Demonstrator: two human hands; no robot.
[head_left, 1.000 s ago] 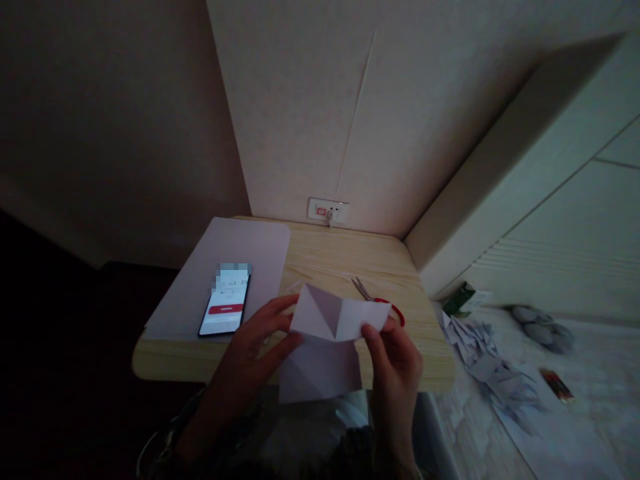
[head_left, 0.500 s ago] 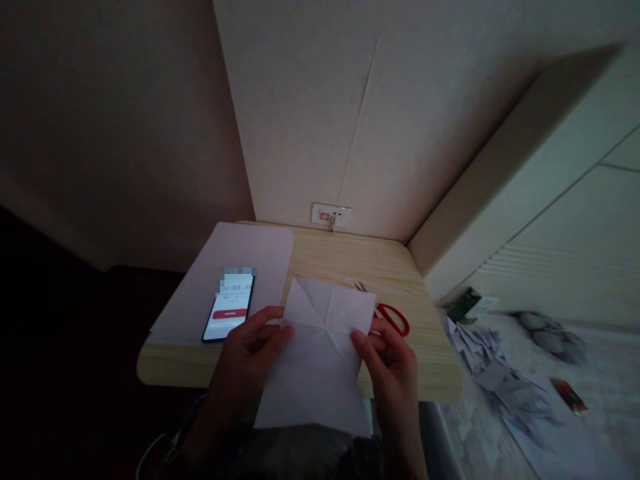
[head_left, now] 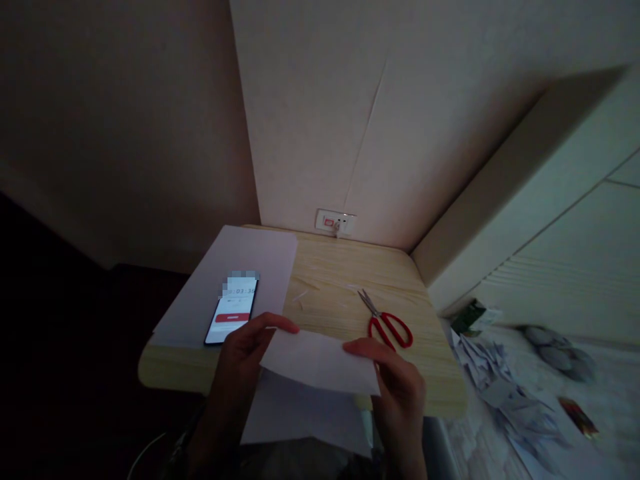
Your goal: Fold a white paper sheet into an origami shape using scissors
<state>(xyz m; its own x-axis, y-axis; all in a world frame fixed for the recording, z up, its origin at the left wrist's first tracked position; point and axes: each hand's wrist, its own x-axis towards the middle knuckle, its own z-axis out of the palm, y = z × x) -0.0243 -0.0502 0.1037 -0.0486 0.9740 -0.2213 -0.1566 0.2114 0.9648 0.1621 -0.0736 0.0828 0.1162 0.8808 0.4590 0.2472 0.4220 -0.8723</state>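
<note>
A white sheet of paper [head_left: 320,363] is held up at the table's front edge, its upper part bent over toward me and its lower part hanging below. My left hand [head_left: 245,353] grips its left side, the index finger lying along the top fold. On the right, my right hand [head_left: 395,373] pinches the other end of that fold, index finger on top; both thumbs are hidden behind the paper. Just beyond my right hand lie scissors [head_left: 383,320] with red handles, blades slightly apart. Near my left hand is a phone [head_left: 233,310] with a lit timer screen.
The phone rests on a stack of white paper [head_left: 265,250] on the left of the wooden table [head_left: 340,267]. A wall socket [head_left: 336,222] sits behind. To the right, a heap of paper scraps [head_left: 505,387] and a small colourful packet [head_left: 577,417] lie on a pale surface.
The sheet's top half, upright and flat before with crease lines showing, has been folded down toward me. My fingers have shifted onto the fold, and the scissors are now fully uncovered.
</note>
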